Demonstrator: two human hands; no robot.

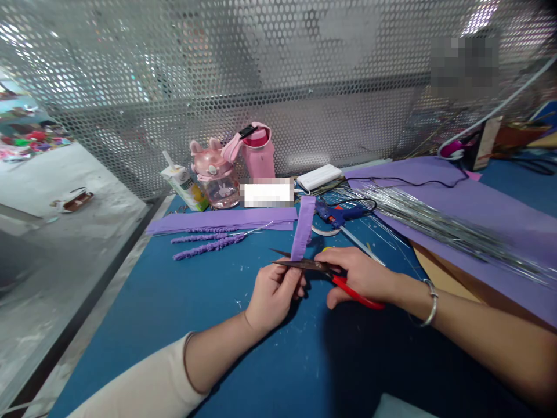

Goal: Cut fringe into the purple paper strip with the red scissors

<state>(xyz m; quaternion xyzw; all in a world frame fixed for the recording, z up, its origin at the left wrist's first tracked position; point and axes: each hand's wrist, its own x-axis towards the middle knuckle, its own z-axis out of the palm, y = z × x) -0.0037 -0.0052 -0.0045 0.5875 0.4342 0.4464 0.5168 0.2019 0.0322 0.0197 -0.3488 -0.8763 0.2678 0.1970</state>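
Note:
My left hand (276,290) pinches the lower end of a purple paper strip (303,223), which stands up from the fingers and has a finely fringed edge. In my right hand (359,276) is a pair of scissors (354,291) with red handles and dark blades. The blades are parted and lie across the strip just above my left fingertips. Left of the strip, purple fringed stems (213,244) rest on the blue table (183,325). Behind them lies a stack of flat purple strips (221,219).
A blue glue gun (342,216) lies beyond my right hand, near bundled metal wires (435,226) on purple sheets (513,209). At the back stand a drink carton (185,186), a clear pink bottle (217,180), a pink tumbler (260,157) and a white power bank (319,176). A perforated metal screen (304,110) rises behind.

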